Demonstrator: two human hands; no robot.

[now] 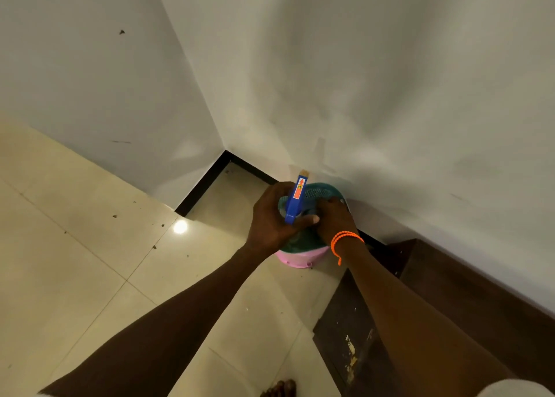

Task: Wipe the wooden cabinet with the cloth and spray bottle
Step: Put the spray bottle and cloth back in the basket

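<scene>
My left hand (271, 222) grips a spray bottle whose blue trigger head (295, 200) points away from me toward the wall. My right hand (333, 219), with an orange bead bracelet on the wrist, holds a teal-green cloth (306, 237) bunched right beside the bottle. Both hands meet above a pink bucket (300, 257) on the floor. The dark wooden cabinet (450, 306) runs along the wall at the lower right, under my right forearm; its top looks dusty with pale scuffs.
White walls meet in a corner with a black skirting (204, 183). Cream floor tiles (105, 261) carry small dirt specks and a bright light reflection. My bare toes (279, 389) show at the bottom edge.
</scene>
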